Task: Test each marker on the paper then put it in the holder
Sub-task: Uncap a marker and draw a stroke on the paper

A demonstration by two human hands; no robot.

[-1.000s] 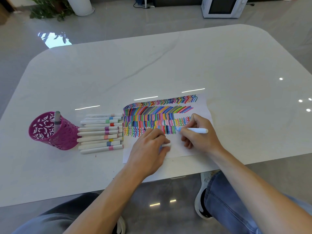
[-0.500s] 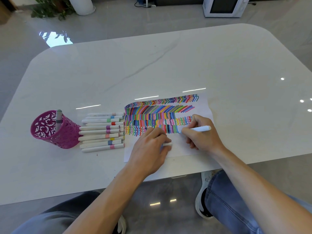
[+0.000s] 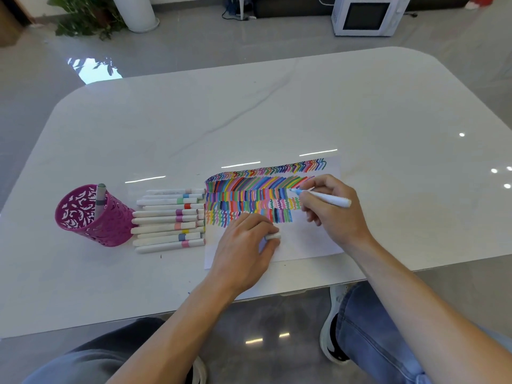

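Note:
A white sheet of paper (image 3: 307,242) covered with rows of coloured strokes lies near the table's front edge. My right hand (image 3: 332,209) grips an uncapped white marker (image 3: 329,199) with a blue tip, the tip lifted just above the rows of strokes. My left hand (image 3: 246,245) rests on the paper and holds the marker's white cap (image 3: 273,236) in its curled fingers. A row of several capped white markers (image 3: 169,220) lies left of the paper. Further left stands a magenta cut-out holder (image 3: 91,217) with one grey marker (image 3: 100,199) upright in it.
The white marble table (image 3: 277,112) stretches far beyond the paper. Its front edge runs just below my hands, with my knees and shoes under it. A white microwave (image 3: 365,15) and a potted plant (image 3: 83,18) sit on the floor far behind.
My right hand has lifted the marker off the lowest row and moved it up and to the right. My left hand has stayed on the paper with the cap.

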